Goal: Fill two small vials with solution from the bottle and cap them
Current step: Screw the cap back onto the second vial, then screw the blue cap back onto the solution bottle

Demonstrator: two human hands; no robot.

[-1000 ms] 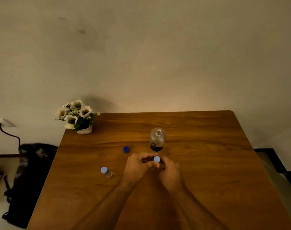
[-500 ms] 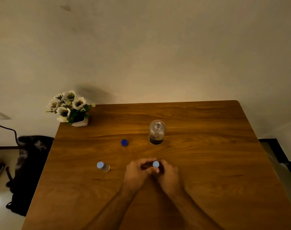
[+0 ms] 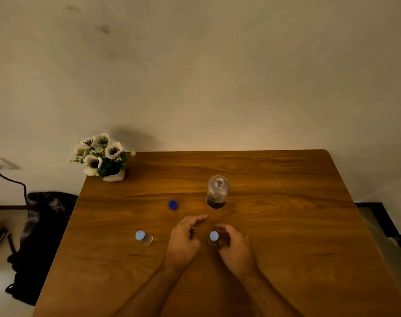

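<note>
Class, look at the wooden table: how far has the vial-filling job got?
Done: both small clear vials wear light blue caps, one standing alone, one by the right hand. In hand: that right hand curls round the second vial; the left hand is open, off it. Left: the clear glass bottle stands uncapped, its dark blue cap lying apart.

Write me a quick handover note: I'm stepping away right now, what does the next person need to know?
Left hand: open, fingers relaxed, holding nothing, just left of the second vial.
Right hand: fingers curled beside the second vial; whether it grips it is unclear.
First vial: capped, standing alone on the table, left of the hands.
Second vial: light blue cap on, standing between the hands.
Bottle: upright, open, behind the hands. Its dark blue cap lies to its left.
Done: both vials wear caps.
Left: check the second cap is tight; perhaps recap the bottle.
</note>
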